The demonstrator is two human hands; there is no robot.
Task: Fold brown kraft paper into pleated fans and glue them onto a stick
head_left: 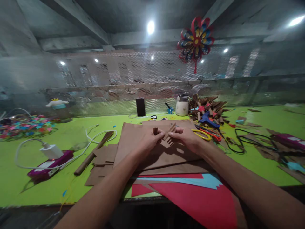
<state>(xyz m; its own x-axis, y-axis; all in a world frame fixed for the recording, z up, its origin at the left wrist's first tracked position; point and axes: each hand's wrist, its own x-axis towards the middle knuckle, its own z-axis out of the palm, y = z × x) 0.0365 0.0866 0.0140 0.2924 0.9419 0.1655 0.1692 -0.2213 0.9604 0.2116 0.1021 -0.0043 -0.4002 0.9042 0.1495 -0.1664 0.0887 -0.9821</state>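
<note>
Head view: far left, a pile of paper stars (35, 125), then a purple power strip (39, 173) with a white charger (51, 152) plugged in. Next, a brown paper roll (88, 159) lying diagonally, small brown pieces (105, 154) beside it, then the big brown sheets (133, 136) stacked in front of the person. Left hand (151, 141) is above the stack, thumb and fingers pinching a dark folded strip (155, 130); its end sticks up past the fingers. Right of that, a pleated brown piece (169, 131) sits in the gap between both hands, tilted, its right edge pinched by thumb and forefinger of the right hand (187, 136). Can't tell if the left fingertips touch it too. Below, red paper (200, 200) overhangs the table's front edge. Further right: yellow loop handle (206, 136), blue glue gun (208, 119), heaped brown rolls (220, 109) behind.
</note>
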